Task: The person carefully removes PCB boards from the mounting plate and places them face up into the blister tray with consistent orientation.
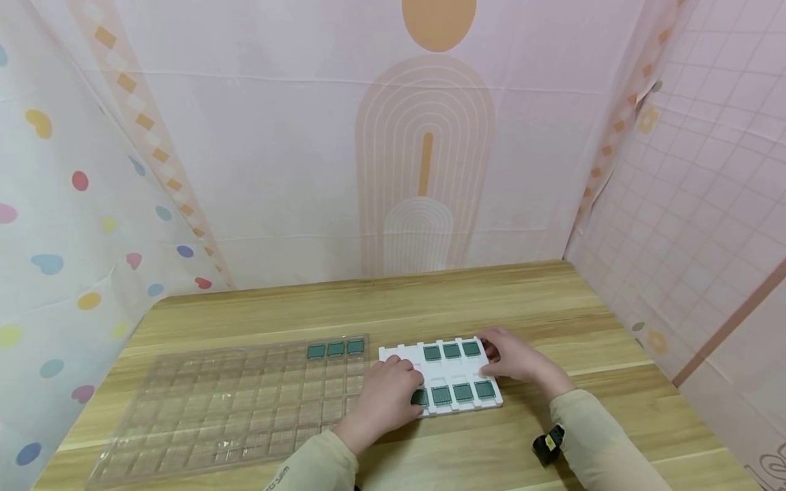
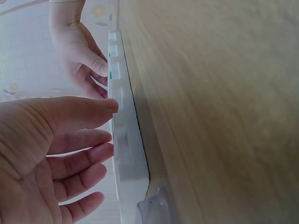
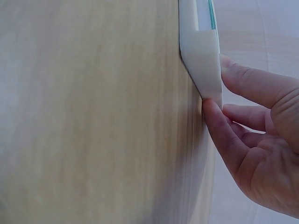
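the white tray (image 1: 437,372) runs lengthwise from left hand (image 1: 388,394) — fingers loose, thumb touching its near edge — to right hand (image 1: 514,356), pinching its end.

Green chips (image 1: 463,392) sit in a white tray (image 1: 438,373).

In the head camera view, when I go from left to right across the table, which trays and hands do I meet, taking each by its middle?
Clear tray → left hand → white tray → right hand.
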`<state>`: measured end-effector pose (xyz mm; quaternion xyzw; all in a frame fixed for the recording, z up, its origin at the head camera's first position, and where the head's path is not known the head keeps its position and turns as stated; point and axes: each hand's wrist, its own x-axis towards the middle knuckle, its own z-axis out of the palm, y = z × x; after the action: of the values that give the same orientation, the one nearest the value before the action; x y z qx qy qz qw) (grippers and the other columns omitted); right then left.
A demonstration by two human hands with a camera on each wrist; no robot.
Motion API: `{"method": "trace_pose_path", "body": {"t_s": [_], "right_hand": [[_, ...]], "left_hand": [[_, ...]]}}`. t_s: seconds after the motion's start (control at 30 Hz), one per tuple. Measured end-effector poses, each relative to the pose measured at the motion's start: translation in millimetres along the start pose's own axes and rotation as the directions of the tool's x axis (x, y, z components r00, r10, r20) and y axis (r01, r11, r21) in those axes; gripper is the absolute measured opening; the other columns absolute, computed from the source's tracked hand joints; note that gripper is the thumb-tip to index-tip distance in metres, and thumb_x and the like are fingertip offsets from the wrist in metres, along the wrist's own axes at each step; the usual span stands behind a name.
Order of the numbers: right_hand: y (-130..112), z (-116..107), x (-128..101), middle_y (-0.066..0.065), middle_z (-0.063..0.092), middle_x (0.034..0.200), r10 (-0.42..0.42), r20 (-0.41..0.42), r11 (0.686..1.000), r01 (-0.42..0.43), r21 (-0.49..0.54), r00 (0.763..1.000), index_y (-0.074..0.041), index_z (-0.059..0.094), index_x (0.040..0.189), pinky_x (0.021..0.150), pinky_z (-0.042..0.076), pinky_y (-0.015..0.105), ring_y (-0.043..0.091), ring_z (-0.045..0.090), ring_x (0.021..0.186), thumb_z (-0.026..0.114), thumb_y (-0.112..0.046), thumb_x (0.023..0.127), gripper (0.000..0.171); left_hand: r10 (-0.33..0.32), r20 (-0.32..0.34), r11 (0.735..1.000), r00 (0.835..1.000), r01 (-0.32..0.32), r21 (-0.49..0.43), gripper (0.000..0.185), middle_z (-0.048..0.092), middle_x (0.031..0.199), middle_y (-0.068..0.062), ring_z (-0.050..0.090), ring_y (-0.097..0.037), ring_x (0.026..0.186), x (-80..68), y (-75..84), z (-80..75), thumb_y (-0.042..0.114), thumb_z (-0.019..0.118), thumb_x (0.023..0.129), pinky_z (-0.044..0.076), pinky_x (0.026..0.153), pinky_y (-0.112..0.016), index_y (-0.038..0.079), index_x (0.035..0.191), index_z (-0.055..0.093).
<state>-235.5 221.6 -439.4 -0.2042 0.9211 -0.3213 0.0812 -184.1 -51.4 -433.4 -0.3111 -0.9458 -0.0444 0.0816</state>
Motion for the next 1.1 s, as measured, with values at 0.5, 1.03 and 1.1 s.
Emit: {"method": "trace_pose_path", "body": {"t_s": [0.5,1.03,1.1], "right_hand": [[-3.1,-0.7,-1.3,0.017,0.055,0.116,0.009,-0.002,1.000,-0.009,-0.008,1.000,0.013,0.049,0.134,0.083,0.052,0.037,0.024,0.058,0.097,0.081,-0.007,0.080,0.066],[-1.5,-1.9,-0.7,0.015,0.055,0.114,0.011,-0.001,1.000,-0.011,-0.022,1.000,0.013,0.048,0.135,0.083,0.052,0.037,0.024,0.057,0.097,0.081,-0.007,0.080,0.068],[-0.3,-1.8,-0.6,0.015,0.055,0.115,0.010,0.000,1.000,-0.010,-0.023,1.000,0.013,0.048,0.135,0.083,0.052,0.037,0.024,0.057,0.098,0.081,-0.007,0.080,0.068]], "left_hand": [[0.005,0.018,1.000,1.000,-0.005,0.007,0.019,0.054,0.071,0.006,0.048,-0.016,0.072,2.4,1.5,1.6,0.029,0.084,0.070,0.039,0.061,-0.030,0.019,0.075,0.069],[0.015,0.024,1.000,1.000,-0.015,-0.010,0.014,0.052,0.069,0.007,0.046,-0.016,0.071,3.5,2.9,0.7,0.023,0.080,0.071,0.039,0.061,-0.029,0.018,0.070,0.067],[0.015,0.023,1.000,1.000,-0.015,-0.016,0.014,0.052,0.068,0.006,0.046,-0.016,0.071,4.0,3.0,0.6,0.022,0.080,0.071,0.039,0.061,-0.029,0.018,0.070,0.067]]}}
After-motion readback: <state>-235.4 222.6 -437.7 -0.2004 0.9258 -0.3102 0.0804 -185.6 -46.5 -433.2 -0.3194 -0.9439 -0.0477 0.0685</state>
